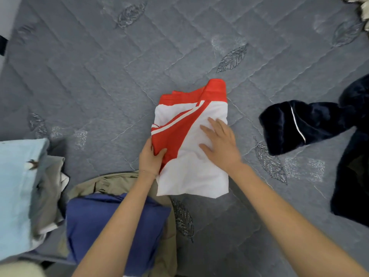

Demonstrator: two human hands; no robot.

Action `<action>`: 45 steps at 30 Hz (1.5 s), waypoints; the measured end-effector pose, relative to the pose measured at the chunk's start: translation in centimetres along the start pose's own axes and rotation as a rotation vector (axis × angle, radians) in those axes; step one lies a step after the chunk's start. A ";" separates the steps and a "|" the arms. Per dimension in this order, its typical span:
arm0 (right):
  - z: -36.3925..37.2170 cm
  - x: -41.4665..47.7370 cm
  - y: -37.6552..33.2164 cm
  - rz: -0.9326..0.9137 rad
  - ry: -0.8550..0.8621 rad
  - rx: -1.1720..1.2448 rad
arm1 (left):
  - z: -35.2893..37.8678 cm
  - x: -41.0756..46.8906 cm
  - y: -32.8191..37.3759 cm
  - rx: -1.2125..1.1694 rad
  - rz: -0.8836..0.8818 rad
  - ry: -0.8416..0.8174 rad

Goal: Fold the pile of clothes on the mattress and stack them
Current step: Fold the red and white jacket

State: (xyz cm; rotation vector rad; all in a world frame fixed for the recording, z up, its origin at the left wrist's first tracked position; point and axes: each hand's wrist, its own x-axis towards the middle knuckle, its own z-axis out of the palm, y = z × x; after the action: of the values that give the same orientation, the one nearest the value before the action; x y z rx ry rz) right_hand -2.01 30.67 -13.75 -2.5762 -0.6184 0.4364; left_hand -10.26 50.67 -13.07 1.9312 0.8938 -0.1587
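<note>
A red and white garment (189,172) lies folded into a narrow rectangle in the middle of the grey quilted mattress (99,76). My left hand (150,158) grips its left edge, thumb over the red cloth. My right hand (219,142) lies flat on the white part, fingers straight and spread. To the near left sit folded clothes: a blue piece (111,226) on top of a beige one (111,184). A light blue folded piece (18,186) lies further left over grey and white cloth.
A dark navy velvet garment (303,124) with a thin white stripe lies unfolded at the right. More dark cloth (351,176) runs down the right edge. A pale crumpled piece (364,13) shows at the top right corner. The mattress edge runs along the far left.
</note>
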 end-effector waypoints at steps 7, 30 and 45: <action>1.2 4.2 0.0 -0.027 0.031 -0.170 | 3.2 0.1 1.1 0.576 0.445 0.180; -0.5 14.5 2.3 0.025 -0.229 -0.287 | 5.1 2.7 -2.3 0.818 0.432 0.190; -2.6 -10.6 9.4 0.782 -0.058 0.462 | 6.2 -0.7 0.3 0.831 0.572 0.057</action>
State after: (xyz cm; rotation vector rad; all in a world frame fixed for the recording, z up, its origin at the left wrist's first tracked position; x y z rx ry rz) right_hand -6.71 17.12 -14.12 -2.2559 0.4683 0.7889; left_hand -9.04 45.19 -15.80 2.8960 0.2665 -0.1436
